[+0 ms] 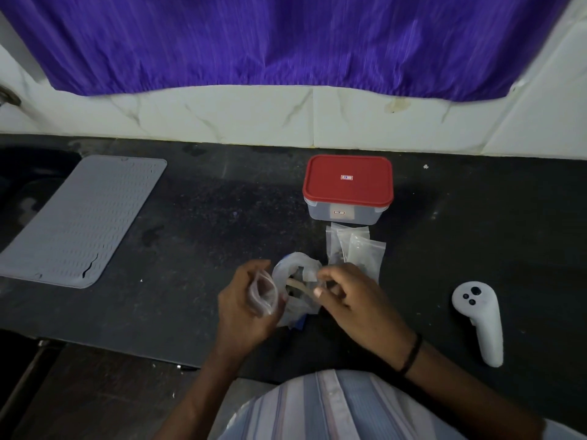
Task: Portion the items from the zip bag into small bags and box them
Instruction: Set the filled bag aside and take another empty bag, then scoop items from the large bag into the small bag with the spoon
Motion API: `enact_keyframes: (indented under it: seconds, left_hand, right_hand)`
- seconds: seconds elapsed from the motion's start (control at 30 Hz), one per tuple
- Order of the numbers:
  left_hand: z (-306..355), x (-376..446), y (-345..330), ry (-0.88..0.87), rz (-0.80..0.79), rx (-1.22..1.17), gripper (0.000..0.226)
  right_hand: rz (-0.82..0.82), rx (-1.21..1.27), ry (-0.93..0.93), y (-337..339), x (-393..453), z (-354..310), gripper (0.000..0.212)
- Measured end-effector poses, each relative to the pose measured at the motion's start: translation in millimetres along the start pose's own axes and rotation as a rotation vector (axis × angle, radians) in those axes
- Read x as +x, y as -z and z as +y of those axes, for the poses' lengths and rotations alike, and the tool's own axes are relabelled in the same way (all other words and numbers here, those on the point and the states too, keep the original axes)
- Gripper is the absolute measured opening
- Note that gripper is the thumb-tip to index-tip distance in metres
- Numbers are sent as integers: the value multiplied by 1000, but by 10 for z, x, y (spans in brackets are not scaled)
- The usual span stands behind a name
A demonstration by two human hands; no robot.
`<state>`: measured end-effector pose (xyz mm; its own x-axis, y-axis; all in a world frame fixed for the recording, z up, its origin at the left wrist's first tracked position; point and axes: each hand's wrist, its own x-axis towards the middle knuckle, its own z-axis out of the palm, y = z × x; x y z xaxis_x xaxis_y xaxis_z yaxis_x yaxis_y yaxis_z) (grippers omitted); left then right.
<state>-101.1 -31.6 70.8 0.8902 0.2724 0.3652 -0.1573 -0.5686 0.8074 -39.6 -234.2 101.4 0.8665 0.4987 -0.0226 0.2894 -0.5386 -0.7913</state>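
On the black counter lies the crumpled clear zip bag [293, 271], its mouth gaping between my hands. My left hand [244, 306] holds a small clear bag [263, 295] pinched open. My right hand [349, 300] grips a pale, thin item [301, 287] at the zip bag's mouth. Behind my right hand lie a few filled small bags [355, 249]. Further back stands a clear plastic box with a red lid [347, 182], closed.
A grey ribbed mat [85, 220] lies at the left. A white handheld controller [479, 319] rests at the right. A marble wall and a purple curtain [286, 42] back the counter. The counter's front edge runs below my left forearm.
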Motion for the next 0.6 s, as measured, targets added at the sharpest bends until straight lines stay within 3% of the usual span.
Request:
enact_keyframes:
  seconds: [0.07,0.17,0.27,0.47,0.6]
  left_hand:
    - [15,32,19,121,80,-56,45]
    - [58,86,-4,321,100,-66,31]
    - [67,105,-101,451,38,-9,24]
    - [10,118,-271,711,-39,54,43]
    - [25,148,-300,781,-22,52,47]
  right_hand:
    - [-12,-302,21,-18,-5,249,34]
    - [-181,-439,-34,-152,-25,505,46]
    - [-171,-401,-40,-271,-18,598,39]
    - [-56,-342,142,-407,117,612,17]
    - [64,-258,163,-398,133,514,37]
